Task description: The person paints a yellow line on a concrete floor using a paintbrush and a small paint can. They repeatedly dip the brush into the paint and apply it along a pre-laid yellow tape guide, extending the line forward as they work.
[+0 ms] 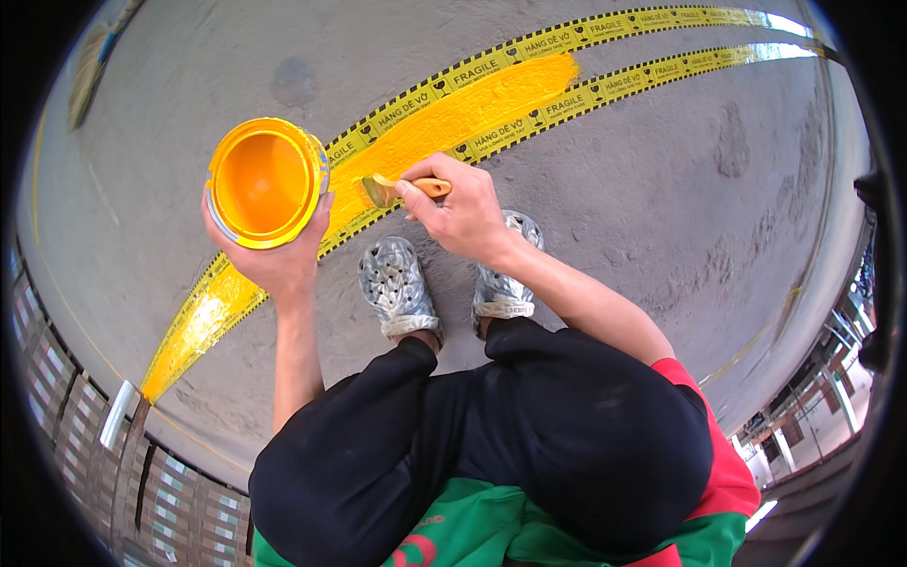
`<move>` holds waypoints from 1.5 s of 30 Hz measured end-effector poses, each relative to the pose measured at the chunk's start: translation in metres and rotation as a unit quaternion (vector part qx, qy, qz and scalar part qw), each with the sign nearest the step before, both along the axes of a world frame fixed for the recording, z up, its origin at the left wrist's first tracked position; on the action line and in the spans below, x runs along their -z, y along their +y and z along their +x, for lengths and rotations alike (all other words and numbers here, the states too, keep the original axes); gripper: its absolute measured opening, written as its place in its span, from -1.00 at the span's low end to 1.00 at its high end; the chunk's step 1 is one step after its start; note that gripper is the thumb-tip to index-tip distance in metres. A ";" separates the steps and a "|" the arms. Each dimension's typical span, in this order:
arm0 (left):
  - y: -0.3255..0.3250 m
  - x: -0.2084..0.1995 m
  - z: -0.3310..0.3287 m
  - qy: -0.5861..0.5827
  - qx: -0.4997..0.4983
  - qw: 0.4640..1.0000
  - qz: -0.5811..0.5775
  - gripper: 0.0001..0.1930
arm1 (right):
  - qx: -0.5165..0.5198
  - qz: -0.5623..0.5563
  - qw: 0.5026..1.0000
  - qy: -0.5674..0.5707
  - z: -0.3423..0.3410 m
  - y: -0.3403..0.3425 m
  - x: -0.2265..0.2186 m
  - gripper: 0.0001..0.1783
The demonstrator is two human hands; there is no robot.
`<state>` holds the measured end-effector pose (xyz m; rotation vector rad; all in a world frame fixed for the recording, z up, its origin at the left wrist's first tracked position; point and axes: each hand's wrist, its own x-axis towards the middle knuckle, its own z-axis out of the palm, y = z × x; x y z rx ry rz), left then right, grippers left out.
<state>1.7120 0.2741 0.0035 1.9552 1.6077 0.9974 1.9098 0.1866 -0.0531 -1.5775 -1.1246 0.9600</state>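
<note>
- The patterned shoes (395, 279) are standing just short of the near tape (605, 92); keeping the toes behind it should spare the wet edge.
- The left hand (283, 265) is clamping the can (215, 184) around its lower side, over the stripe; holding it there, mouth up, would let drips land on paint. From above, I can't really judge how full it is.
- The right hand (463, 208) is pinching the brush (381, 192) by its handle, thumb and fingers closed, bristles down over the stripe; running strokes lengthwise and lightening pressure beside the tape should keep the borders crisp.
- The yellow stripe (453, 109) is lying on the grey floor (614, 189) between the near and far tapes (491, 64), looking thick and streaked, shining wet at the lower left, ending bluntly at the upper right, with bare floor showing beyond.
</note>
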 end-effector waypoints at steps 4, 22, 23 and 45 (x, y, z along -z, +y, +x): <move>0.001 -0.002 -0.004 0.001 0.002 1.000 -0.007 0.14 | 0.063 -0.029 0.995 -0.079 0.066 0.003 0.001 -0.82; 0.002 0.001 0.008 -0.029 0.024 0.999 -0.006 0.15 | -0.032 0.023 0.999 -0.012 0.015 -0.001 -0.005 -0.82; 0.001 0.000 0.006 -0.017 0.022 1.000 -0.004 0.15 | -0.009 -0.013 1.000 -0.013 0.035 0.001 -0.004 -0.79; 0.004 -0.005 0.005 -0.004 0.015 1.000 0.011 0.06 | 0.000 -0.033 0.997 -0.068 0.045 0.015 -0.010 -0.81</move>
